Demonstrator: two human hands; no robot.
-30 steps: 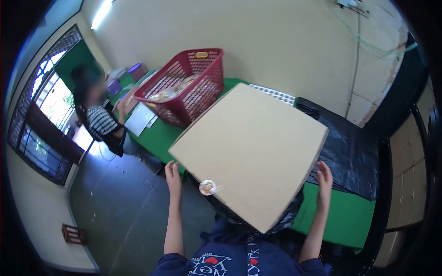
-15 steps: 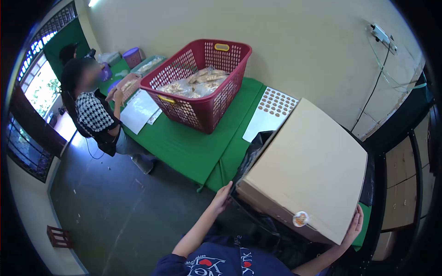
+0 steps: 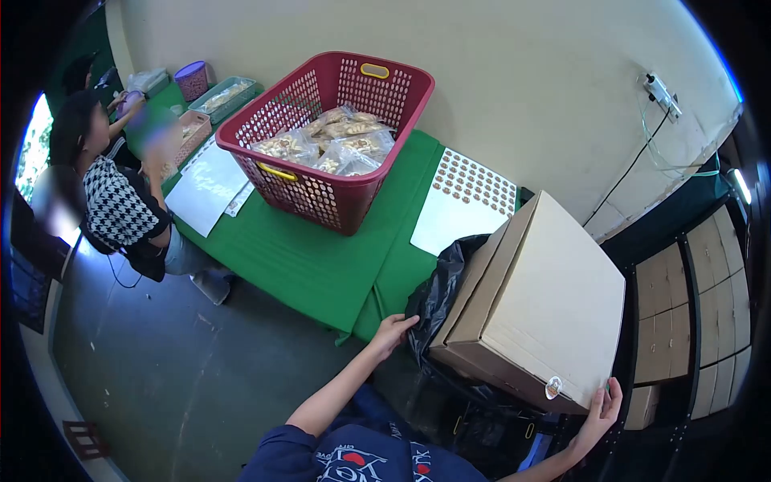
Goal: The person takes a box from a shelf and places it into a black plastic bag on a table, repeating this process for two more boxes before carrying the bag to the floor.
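Observation:
A large cardboard box [image 3: 554, 305] stands tilted in front of me at the table's right end, with a round sticker [image 3: 553, 388] near its front edge. Crumpled black plastic bag [image 3: 442, 293] lies along the box's left side and under it. My left hand [image 3: 392, 335] pinches the edge of this plastic, thumb and fingers together, just left of the box. At the box's near right corner, my right hand [image 3: 602, 404] grips the edge with bent fingers. Part of the bag is hidden behind and below the box.
A red laundry basket [image 3: 345, 189] with several bagged snacks stands on the green-covered table [image 3: 297, 249]. Beside the box lies a sticker sheet [image 3: 462, 205]. A co-worker [image 3: 120, 193] stands at the table's left side. Shelves with cardboard boxes [image 3: 662, 321] are at the right.
The view has turned right. The box has tipped further to the right, showing more of its left side. My left hand has moved from the box's corner to the plastic; my right hand stays at its corner.

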